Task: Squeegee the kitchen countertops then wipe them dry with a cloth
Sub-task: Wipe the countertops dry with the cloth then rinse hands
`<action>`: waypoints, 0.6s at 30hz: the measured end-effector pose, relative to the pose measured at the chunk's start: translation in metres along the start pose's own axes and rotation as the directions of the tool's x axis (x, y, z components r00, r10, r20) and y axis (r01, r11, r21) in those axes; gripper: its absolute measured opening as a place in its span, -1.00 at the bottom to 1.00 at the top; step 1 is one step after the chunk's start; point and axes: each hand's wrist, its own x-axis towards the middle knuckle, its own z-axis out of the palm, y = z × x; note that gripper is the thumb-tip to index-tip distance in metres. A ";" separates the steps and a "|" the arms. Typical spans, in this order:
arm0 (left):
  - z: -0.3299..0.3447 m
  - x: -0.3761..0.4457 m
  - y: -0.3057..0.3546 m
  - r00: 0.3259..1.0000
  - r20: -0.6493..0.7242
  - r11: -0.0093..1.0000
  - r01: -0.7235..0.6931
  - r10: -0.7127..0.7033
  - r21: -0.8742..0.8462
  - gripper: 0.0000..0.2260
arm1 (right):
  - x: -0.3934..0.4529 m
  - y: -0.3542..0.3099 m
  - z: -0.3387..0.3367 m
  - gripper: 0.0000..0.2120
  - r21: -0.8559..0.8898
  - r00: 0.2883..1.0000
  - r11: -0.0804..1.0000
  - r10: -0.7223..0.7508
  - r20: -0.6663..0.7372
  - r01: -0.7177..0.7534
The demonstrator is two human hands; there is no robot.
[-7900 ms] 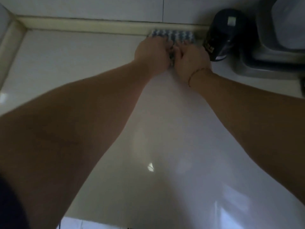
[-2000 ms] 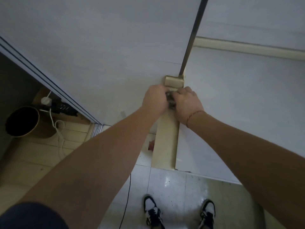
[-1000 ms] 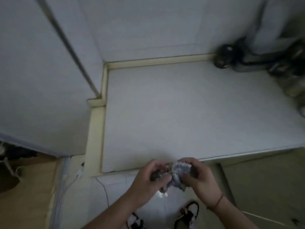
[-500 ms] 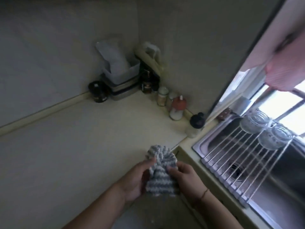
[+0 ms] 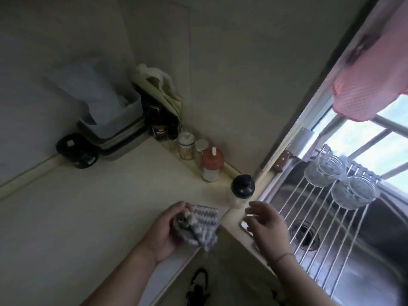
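Cloth (image 5: 199,226) is gripped, bunched, in the left hand (image 5: 167,230) over the counter (image 5: 88,217) edge, while the right hand (image 5: 265,224), fingers spread and empty, hangs just short of a bottle (image 5: 241,193), which is likely to be toppled by a careless swipe.

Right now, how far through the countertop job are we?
No squeegee is in view, so that step looks finished. The left hand grips the striped cloth over the countertop edge; the right hand is open beside the sink. Whether any wiping remains, I can't tell.
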 end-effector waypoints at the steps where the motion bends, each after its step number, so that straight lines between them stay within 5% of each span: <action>1: 0.001 0.010 0.006 0.995 -0.038 0.979 -0.087 0.095 0.184 -0.79 | 0.009 -0.002 0.003 -0.64 -0.181 0.998 0.983 -0.041 -0.055 0.030; 3: 0.001 0.031 0.012 0.943 -0.078 0.805 -0.232 0.324 0.546 -0.65 | 0.027 -0.006 0.015 -0.27 -0.392 0.991 0.919 -0.096 -0.092 0.052; 5: 0.008 0.046 0.014 0.896 0.026 0.660 -0.345 0.442 0.667 -0.55 | 0.041 -0.008 0.030 -0.13 -0.447 0.985 0.892 -0.131 -0.112 0.068; 8: 0.012 0.065 0.001 0.880 0.203 0.508 -0.421 0.429 0.751 -0.52 | 0.054 -0.009 0.044 -0.27 -0.382 0.972 0.922 -0.139 -0.188 0.058; 12: 0.004 0.086 -0.021 0.841 0.383 0.091 -0.447 0.383 0.890 -0.54 | 0.051 -0.018 0.042 -0.40 -0.349 0.952 0.931 -0.195 -0.237 0.104; 18: 0.042 0.119 -0.042 0.778 0.527 -0.210 -0.483 0.342 0.850 -0.69 | 0.018 -0.034 -0.016 -0.41 -0.349 0.908 0.935 -0.203 -0.368 0.067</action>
